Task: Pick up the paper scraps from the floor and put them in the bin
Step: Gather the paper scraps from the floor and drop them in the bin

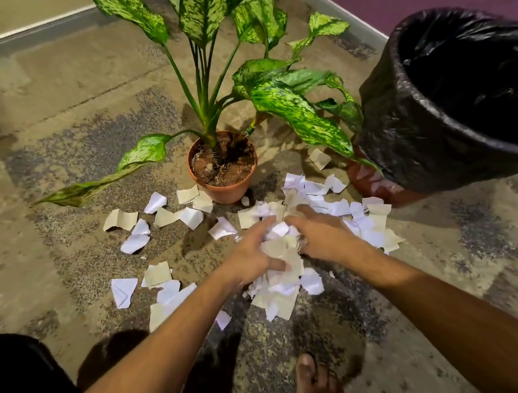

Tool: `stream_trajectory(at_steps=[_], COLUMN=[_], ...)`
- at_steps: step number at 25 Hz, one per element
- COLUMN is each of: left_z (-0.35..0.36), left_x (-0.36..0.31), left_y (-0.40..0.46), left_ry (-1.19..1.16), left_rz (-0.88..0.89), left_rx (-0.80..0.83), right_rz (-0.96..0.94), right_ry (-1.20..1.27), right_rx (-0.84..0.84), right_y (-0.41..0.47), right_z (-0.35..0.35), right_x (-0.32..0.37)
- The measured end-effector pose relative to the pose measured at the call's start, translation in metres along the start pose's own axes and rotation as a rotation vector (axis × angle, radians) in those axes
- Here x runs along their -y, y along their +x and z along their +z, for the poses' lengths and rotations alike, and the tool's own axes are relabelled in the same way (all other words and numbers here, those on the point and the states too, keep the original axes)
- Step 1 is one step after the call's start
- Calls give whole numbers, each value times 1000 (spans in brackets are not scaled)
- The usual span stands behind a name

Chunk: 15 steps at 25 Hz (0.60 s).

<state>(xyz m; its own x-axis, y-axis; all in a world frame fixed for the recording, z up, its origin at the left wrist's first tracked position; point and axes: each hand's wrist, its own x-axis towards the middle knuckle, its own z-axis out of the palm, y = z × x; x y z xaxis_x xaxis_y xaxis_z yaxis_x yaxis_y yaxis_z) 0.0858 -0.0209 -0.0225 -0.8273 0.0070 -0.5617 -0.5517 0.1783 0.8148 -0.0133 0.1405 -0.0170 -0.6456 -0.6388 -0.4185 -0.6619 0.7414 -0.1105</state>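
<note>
Bin (417,140), black-lined, stands upper right beside the potted plant (222,168); paper scraps (370,223) lie strewn across the floor (56,118) between them and the person. Left hand (248,254) and right hand (323,235) curl around one heaped wad (280,260). Best to squeeze inward from both sides and lift level, or loose edge pieces will likely shed.

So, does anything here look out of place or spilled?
Yes. Torn paper scraps lie scattered over the floor beside the potted plant, not in the bin. Both the left hand and the right hand hold a bunch of them.
</note>
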Motion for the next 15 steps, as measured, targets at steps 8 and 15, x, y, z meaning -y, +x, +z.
stream_trajectory(at_steps=[8, 15], left_z=[-52, -81], left_x=[-12, 63], left_y=[-1, 0], left_ry=[361, 541], left_rz=[132, -365], left_rx=[-680, -891], right_rz=[284, -487], right_ry=[11, -139], right_rx=[-155, 18], right_y=[-4, -20], right_z=[-15, 12], right_x=[-45, 41])
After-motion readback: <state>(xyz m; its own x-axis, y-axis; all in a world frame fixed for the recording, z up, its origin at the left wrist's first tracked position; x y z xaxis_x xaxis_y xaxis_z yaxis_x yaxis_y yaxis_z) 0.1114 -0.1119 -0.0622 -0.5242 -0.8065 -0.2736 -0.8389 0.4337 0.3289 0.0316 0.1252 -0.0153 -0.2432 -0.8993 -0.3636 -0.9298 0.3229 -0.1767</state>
